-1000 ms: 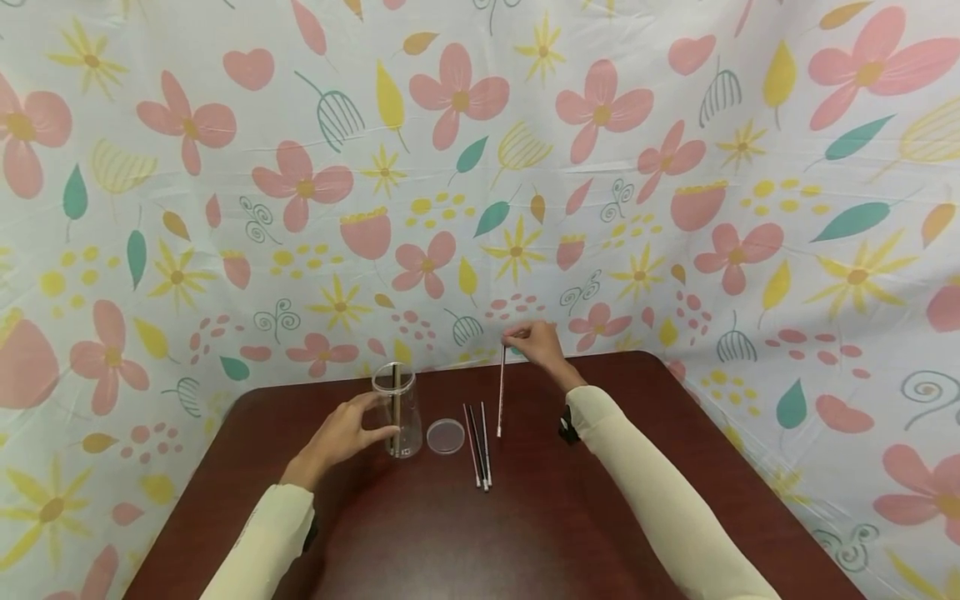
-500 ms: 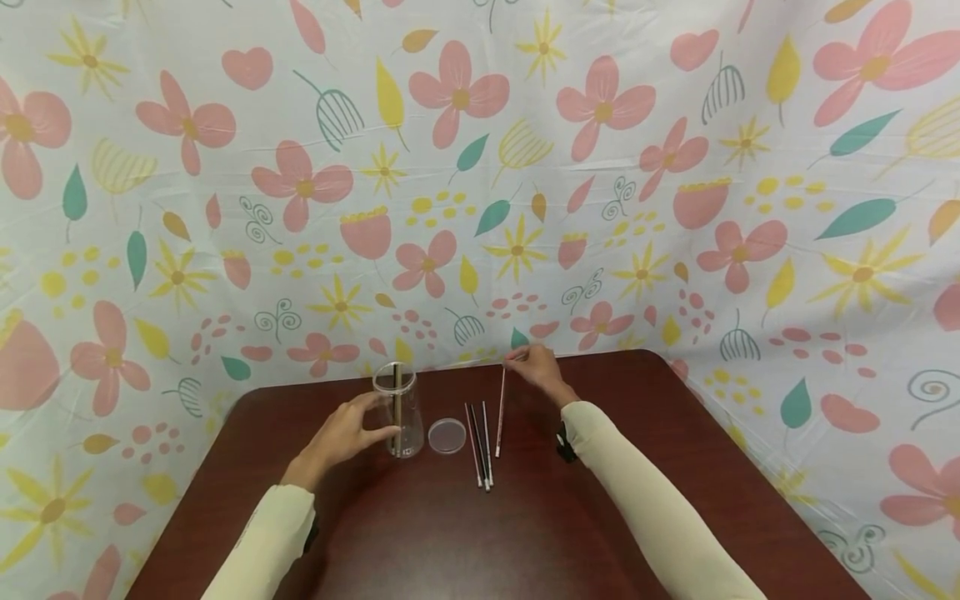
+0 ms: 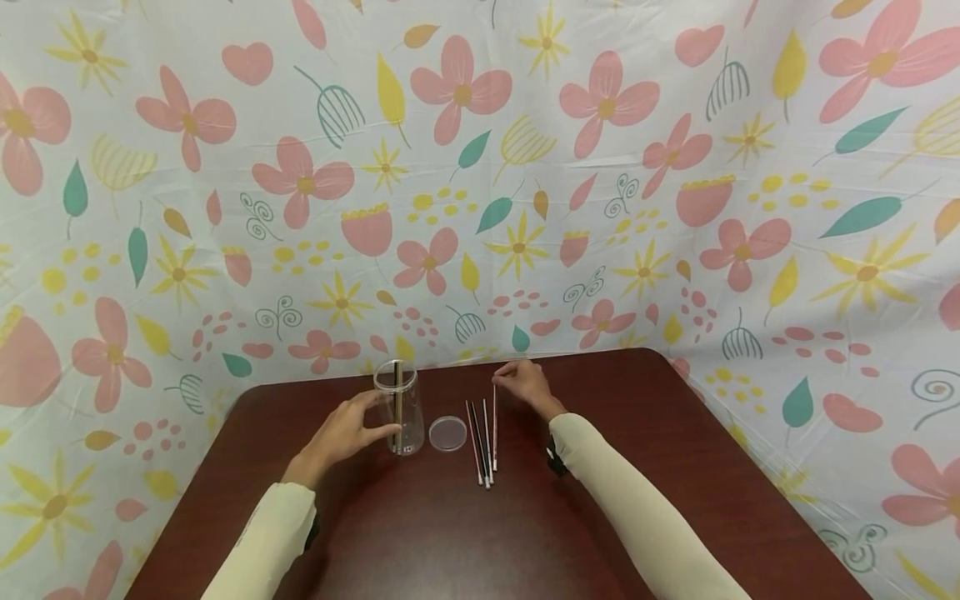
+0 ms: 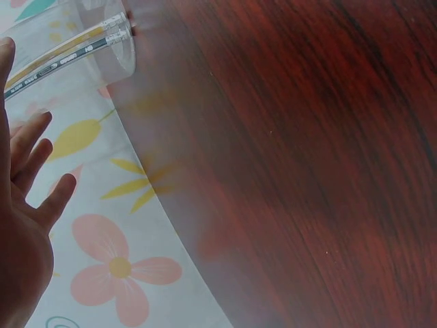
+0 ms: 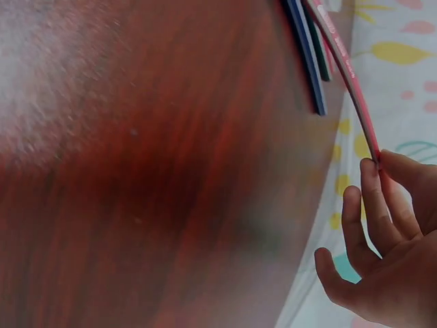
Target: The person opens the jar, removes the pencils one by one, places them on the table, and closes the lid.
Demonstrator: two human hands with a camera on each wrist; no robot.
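Note:
My left hand [image 3: 347, 429] holds a clear jar [image 3: 411, 417] upright, its thumb across the near side and its other fingers partly hidden behind. Inside the jar stand a yellow pencil and a dark pencil [image 4: 65, 63]. My right hand [image 3: 523, 385] pinches the far end of a pink pencil [image 5: 351, 78] between thumb and fingertip. That pencil's white-tipped end points toward me, just right of several pencils [image 3: 480, 442] lying side by side on the table, among them black and reddish ones. A round clear lid [image 3: 447, 433] lies between the jar and the pencils.
Everything stands on a dark reddish-brown table [image 3: 450, 542] with rounded far corners. A white cloth [image 3: 450, 208] printed with flowers and leaves hangs right behind its far edge and along the sides.
My right hand has come lower and slightly left, bringing the pink pencil down beside the lying pencils. My left hand and the jar have stayed in place.

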